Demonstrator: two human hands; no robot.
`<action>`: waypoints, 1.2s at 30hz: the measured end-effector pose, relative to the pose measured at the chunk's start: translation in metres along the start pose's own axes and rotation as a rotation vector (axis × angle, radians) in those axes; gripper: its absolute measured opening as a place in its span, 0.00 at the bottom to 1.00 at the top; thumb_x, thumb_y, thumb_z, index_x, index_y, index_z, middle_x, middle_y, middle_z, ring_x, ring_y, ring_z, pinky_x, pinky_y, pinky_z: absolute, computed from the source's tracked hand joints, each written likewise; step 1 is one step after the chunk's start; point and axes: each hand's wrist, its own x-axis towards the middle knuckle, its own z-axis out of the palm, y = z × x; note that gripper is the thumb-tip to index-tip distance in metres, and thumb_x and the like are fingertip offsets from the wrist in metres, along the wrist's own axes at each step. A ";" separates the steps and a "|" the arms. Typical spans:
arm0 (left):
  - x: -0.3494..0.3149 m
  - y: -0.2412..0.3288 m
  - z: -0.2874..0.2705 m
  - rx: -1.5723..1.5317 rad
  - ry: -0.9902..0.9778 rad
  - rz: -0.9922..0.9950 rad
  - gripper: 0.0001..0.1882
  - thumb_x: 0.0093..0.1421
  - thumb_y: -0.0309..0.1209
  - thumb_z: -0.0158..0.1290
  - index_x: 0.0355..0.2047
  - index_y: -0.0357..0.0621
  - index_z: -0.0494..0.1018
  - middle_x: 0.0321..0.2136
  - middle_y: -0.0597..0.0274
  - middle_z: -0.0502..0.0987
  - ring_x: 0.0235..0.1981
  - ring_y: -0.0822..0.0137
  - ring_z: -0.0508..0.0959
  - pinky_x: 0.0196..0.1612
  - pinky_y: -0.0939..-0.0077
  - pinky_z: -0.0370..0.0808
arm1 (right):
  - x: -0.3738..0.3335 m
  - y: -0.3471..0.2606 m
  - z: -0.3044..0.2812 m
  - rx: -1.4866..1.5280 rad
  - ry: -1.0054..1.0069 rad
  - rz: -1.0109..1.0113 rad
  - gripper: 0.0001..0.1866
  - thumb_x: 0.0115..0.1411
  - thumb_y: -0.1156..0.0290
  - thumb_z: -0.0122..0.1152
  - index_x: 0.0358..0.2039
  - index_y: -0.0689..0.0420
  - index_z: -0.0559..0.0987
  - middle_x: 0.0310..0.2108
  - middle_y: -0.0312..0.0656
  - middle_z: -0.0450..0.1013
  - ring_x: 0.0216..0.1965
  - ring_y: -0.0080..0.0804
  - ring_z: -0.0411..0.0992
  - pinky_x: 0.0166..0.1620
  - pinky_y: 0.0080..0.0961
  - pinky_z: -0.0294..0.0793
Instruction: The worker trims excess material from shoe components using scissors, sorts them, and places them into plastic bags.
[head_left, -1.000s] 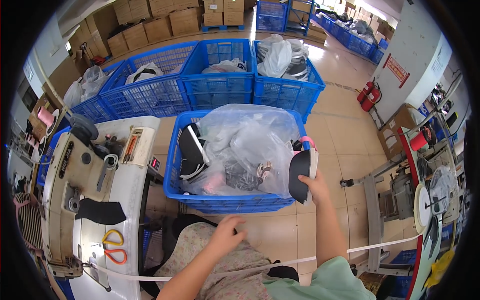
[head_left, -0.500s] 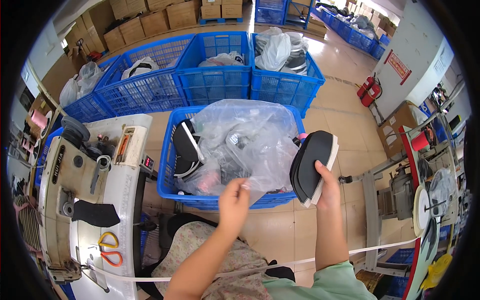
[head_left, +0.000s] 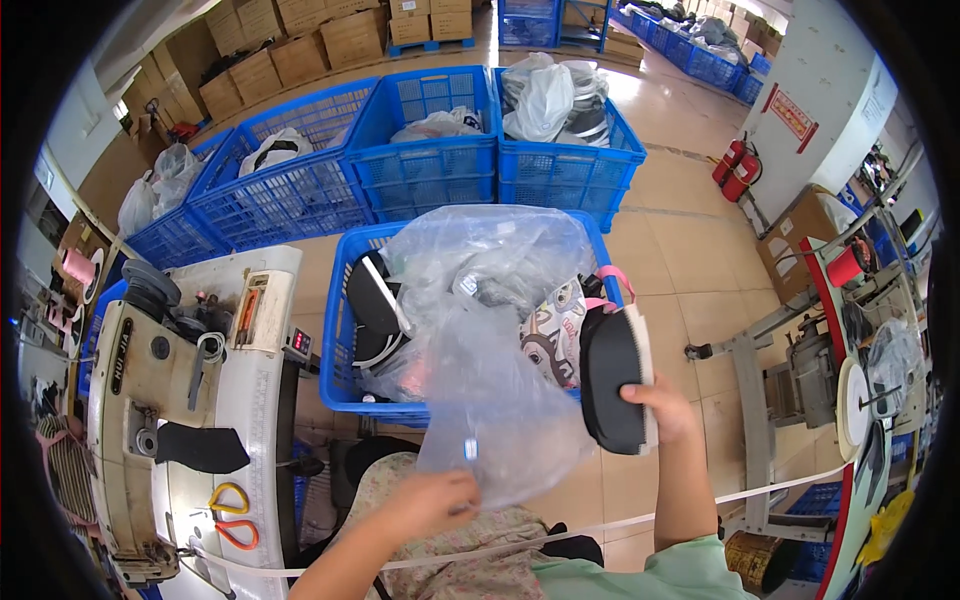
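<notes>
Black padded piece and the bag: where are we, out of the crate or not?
Done: the black padded piece is out of the blue crate, gripped by the right hand. In hand: the left hand pinches the clear plastic bag, stretched toward the lap. Left: dark pieces remain in the bag inside the crate; the sewing machine sits untouched.

Brown cardboard boxes [head_left: 330, 35] stacked far back; red-white sign [head_left: 796, 113] on right wall; perhaps small display [head_left: 300, 343] beside machine.
</notes>
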 end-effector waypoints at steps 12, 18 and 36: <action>0.009 -0.035 0.088 -0.001 -0.242 0.017 0.09 0.50 0.36 0.53 0.30 0.48 0.71 0.33 0.63 0.73 0.35 0.58 0.74 0.35 0.64 0.72 | 0.116 0.102 0.043 0.050 -0.148 0.400 0.25 0.50 0.72 0.62 0.49 0.61 0.68 0.39 0.41 0.72 0.37 0.29 0.73 0.40 0.28 0.74; 0.008 -0.058 0.032 -0.378 0.011 -0.250 0.16 0.56 0.43 0.51 0.37 0.44 0.72 0.32 0.60 0.75 0.36 0.63 0.76 0.35 0.65 0.72 | 0.101 0.056 0.097 -0.289 -0.122 -0.245 0.24 0.48 0.73 0.64 0.46 0.62 0.68 0.40 0.41 0.72 0.39 0.32 0.72 0.41 0.27 0.73; -0.009 -0.118 -0.149 -1.169 0.588 -0.432 0.33 0.62 0.52 0.39 0.53 0.33 0.61 0.51 0.52 0.68 0.52 0.59 0.68 0.56 0.63 0.61 | 0.056 0.010 0.123 -1.519 -0.871 -1.084 0.20 0.42 0.70 0.60 0.40 0.50 0.72 0.41 0.35 0.71 0.37 0.30 0.73 0.32 0.24 0.72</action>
